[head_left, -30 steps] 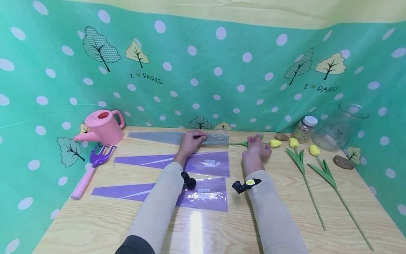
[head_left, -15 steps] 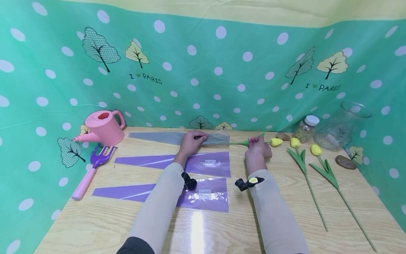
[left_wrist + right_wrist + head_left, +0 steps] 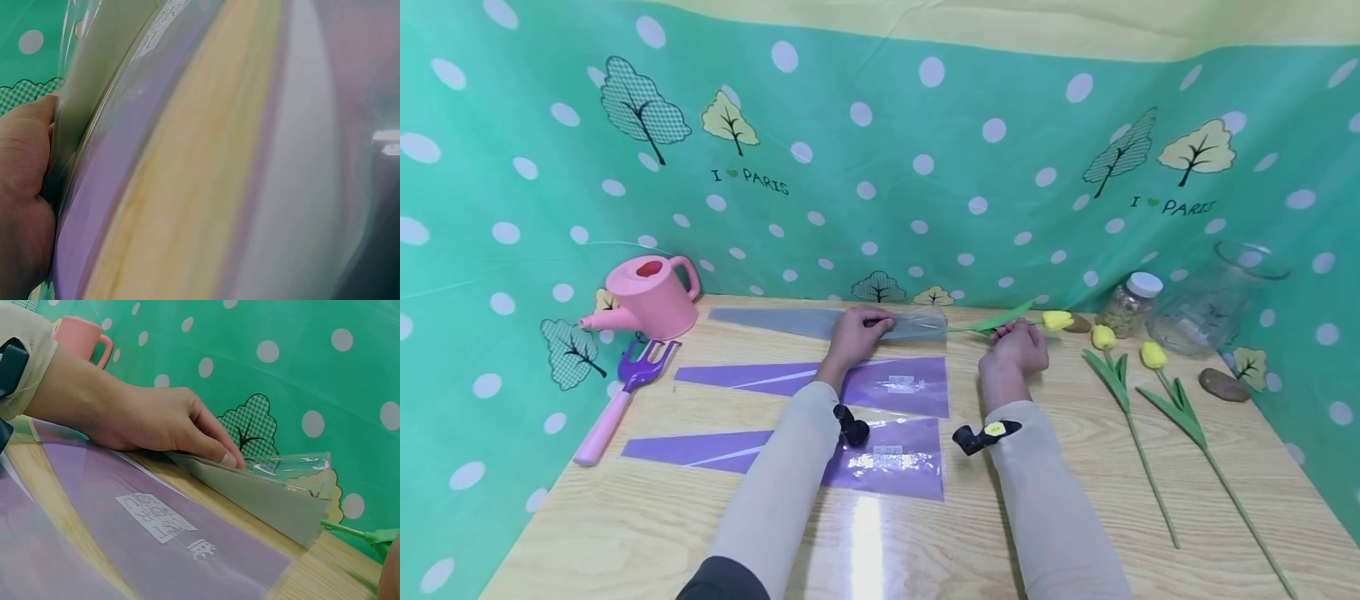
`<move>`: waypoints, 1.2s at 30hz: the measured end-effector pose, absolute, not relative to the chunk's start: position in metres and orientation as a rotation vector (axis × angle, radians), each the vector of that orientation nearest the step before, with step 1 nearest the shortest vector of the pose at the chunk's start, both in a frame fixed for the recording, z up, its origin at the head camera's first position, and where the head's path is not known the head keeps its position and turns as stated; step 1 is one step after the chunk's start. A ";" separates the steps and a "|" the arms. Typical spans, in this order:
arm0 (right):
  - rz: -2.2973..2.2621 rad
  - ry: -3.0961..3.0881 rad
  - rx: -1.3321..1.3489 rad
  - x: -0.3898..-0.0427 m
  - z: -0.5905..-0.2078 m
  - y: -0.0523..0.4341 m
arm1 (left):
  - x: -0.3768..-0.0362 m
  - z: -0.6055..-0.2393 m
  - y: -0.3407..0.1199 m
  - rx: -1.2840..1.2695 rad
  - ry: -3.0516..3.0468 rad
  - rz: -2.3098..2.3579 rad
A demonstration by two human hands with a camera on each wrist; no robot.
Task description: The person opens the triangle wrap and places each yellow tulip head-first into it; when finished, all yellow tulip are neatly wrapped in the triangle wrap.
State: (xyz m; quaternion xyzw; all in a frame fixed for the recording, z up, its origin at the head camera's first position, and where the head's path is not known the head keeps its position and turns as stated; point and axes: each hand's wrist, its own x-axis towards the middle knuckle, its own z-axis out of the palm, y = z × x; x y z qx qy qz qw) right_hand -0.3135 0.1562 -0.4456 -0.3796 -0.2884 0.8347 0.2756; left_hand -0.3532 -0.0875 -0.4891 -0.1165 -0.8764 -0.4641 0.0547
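Grey sleeve [image 3: 775, 321] in left fingers [image 3: 214, 429]; tulip [image 3: 1057, 321] in right fingers [image 3: 1003, 331]; "PARIS" [image 3: 765, 181] behind

Pink watering can [image 3: 651, 302] at L back of table [image 3: 625, 533]; pink-handled purple fork [image 3: 627, 390] just in front. R back: clear vase [image 3: 1202, 308], jar [image 3: 1126, 312] w/ white lid beside it, 2 brown stones [image 3: 1223, 385] nearby. Bkgd: green cloth [image 3: 820, 108] w/ dots & trees.
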 end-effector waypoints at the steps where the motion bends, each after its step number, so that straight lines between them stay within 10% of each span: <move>1: 2.244 -0.780 -1.018 -0.313 -0.446 0.155 | -0.353 -0.489 -0.087 -0.353 -2.659 -1.415; 36: 2.345 -1.079 -1.019 -0.307 -0.446 0.089 | -0.350 -0.489 -0.087 -0.401 -2.499 -1.407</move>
